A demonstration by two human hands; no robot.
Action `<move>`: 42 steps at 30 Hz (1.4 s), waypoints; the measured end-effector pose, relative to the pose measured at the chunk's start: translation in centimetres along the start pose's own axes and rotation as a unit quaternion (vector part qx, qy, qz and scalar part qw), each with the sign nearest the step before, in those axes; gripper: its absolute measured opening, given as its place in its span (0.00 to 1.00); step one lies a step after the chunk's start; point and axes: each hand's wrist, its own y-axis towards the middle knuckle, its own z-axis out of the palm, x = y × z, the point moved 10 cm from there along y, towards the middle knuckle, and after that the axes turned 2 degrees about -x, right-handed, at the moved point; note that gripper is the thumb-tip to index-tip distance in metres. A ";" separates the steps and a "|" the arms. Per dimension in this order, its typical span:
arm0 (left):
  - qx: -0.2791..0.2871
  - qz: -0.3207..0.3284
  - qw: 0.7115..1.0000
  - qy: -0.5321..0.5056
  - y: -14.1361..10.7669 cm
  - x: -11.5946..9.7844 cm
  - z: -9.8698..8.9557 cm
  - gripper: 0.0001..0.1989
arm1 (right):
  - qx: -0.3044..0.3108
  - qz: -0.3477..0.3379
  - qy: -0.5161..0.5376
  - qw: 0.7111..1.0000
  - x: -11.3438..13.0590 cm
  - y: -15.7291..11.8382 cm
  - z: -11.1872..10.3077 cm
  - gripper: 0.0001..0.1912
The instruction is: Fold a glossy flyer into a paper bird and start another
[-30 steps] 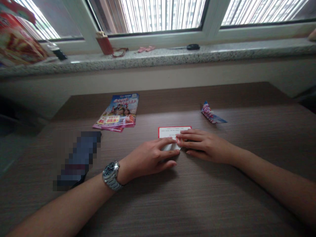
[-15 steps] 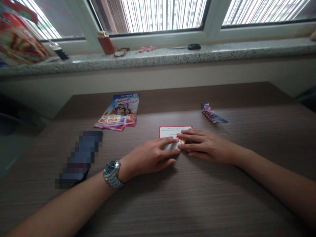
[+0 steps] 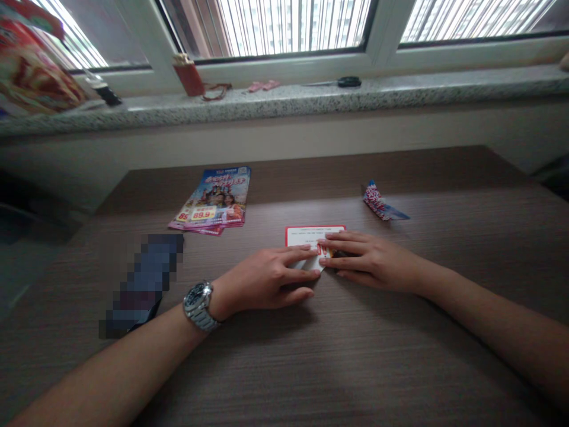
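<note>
A printed sheet of paper, white with a red edge, lies on the brown table beneath my hands. Its near part looks folded, with a white corner under my fingers. My left hand, with a steel watch on the wrist, rests its outstretched fingers on the paper's left and near side. From the right, my right hand lays flat, extended fingers over the paper's right part, close to the left fingertips. Much of the paper is hidden under both hands.
A stack of colourful flyers lies at the back left, with a pixelated dark phone-like object nearer me. A folded blue and red paper piece stands at the back right. Scissors and a red case are on the windowsill.
My left hand has shifted very slightly left on the paper. The right hand stays almost in place, and the whole view has moved a little.
</note>
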 end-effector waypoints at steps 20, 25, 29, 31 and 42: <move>0.003 -0.012 1.000 -0.003 0.4 -0.2 -0.2 0.25 | -0.014 0.002 0.047 0.999 0.0 0.3 -0.3 0.24; 0.006 -0.017 1.000 0.007 0.4 -0.2 -0.1 0.27 | -0.016 -0.001 0.045 0.999 -0.1 0.3 -0.2 0.24; 0.005 -0.017 1.000 -0.010 0.3 -0.1 -0.1 0.27 | -0.023 0.001 0.041 0.999 -0.3 0.1 -0.2 0.23; 0.001 -0.017 1.000 -0.018 0.4 -0.1 -0.2 0.27 | -0.032 0.002 0.047 0.998 -0.3 0.2 -0.4 0.22; 0.013 -0.017 1.000 0.004 0.6 -0.3 -0.1 0.29 | -0.041 -0.011 0.039 0.998 -0.2 0.3 -0.6 0.21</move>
